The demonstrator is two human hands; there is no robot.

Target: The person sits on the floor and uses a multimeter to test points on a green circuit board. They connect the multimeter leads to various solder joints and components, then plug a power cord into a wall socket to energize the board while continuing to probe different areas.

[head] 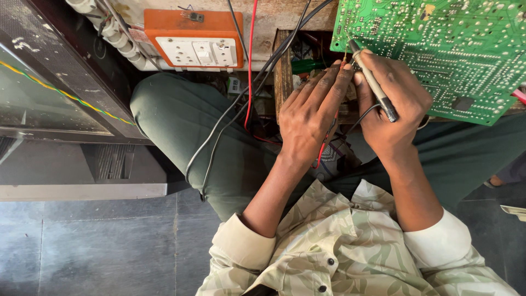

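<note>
A green circuit board [438, 49], solder side up, leans at the upper right. My right hand [392, 104] is shut on a slim pen-like probe [372, 82] with a black cable; its tip touches the board's lower left edge. My left hand [309, 118] sits just to its left, fingers together and curled, fingertips by the probe tip. A red lead [320, 159] comes out from under that palm; what the fingers pinch is hidden.
An orange switch box with white sockets [194, 38] sits at the top. Grey and black cables [219, 131] and a red wire [252, 55] cross my green-trousered knee [181, 115]. A dark appliance panel [55, 82] fills the left. Grey floor tiles [109, 246] lie below.
</note>
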